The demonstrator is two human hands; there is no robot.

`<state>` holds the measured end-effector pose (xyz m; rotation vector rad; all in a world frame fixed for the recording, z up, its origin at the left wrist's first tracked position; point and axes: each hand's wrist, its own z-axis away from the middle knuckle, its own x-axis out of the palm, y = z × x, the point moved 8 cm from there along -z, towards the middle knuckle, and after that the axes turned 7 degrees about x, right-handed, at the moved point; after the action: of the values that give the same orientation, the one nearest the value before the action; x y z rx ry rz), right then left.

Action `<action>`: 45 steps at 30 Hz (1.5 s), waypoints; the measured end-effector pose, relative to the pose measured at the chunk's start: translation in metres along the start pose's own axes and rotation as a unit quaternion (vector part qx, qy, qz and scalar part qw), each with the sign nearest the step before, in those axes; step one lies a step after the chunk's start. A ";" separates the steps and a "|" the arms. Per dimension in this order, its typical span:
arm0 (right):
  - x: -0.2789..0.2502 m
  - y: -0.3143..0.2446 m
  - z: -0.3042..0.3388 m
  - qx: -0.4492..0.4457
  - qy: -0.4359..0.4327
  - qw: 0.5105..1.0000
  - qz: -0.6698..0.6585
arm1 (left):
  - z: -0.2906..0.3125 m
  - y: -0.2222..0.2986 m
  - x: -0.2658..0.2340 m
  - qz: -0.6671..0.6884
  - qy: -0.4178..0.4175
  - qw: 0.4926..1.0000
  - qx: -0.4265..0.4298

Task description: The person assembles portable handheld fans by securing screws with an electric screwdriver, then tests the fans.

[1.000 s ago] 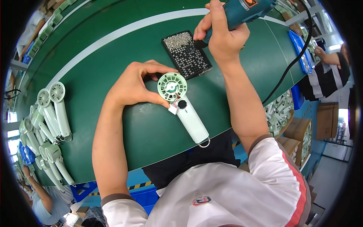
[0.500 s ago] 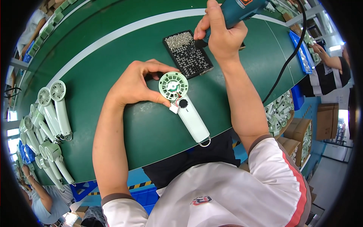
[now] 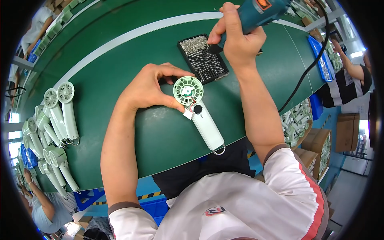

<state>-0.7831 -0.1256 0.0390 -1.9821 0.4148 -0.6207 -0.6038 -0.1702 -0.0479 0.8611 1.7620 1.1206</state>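
A pale green handheld fan point(image 3: 209, 127) lies on the green table with its head toward the far side and a metal ring at its handle end. Red wires and a small white connector show at its neck. My left hand point(image 3: 154, 88) is closed around the left rim of the fan head, thumb at the near side and fingers at the far side. In my right hand point(image 3: 242, 44) is a teal electric screwdriver point(image 3: 256, 16) with a black cable. Its dark tip end is over the right part of a black screw tray point(image 3: 218, 76), where silver screws lie loose and in rows.
Several pale green fans point(image 3: 66, 108) lie grouped on the table's left. At the right edge stands a blue tray point(image 3: 322, 60), with cardboard boxes point(image 3: 314, 142) of fan parts below. The screwdriver's black cable point(image 3: 308, 74) hangs down the right side. Other people work at both sides.
The whole view has shifted slightly. My left hand keeps its grip on the fan, and the screwdriver stays over the screw tray with little movement.
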 end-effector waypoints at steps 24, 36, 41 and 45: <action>0.040 -0.048 0.045 -0.085 -0.221 0.960 -0.147 | 0.003 0.000 -0.002 -0.014 0.009 1.000 -0.016; 0.045 -0.045 0.051 -0.107 -0.245 0.955 -0.131 | 0.005 -0.006 -0.001 0.001 0.006 1.000 -0.021; 0.048 -0.043 0.052 -0.105 -0.249 0.954 -0.126 | 0.005 -0.008 -0.002 -0.004 0.005 1.000 -0.028; 0.052 -0.042 0.053 -0.114 -0.242 0.959 -0.092 | 0.005 -0.008 -0.003 0.006 0.007 1.000 -0.020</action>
<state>-0.7085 -0.0962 0.0691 -2.3238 -0.0026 -0.1849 -0.5993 -0.1739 -0.0557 0.8413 1.7423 1.1688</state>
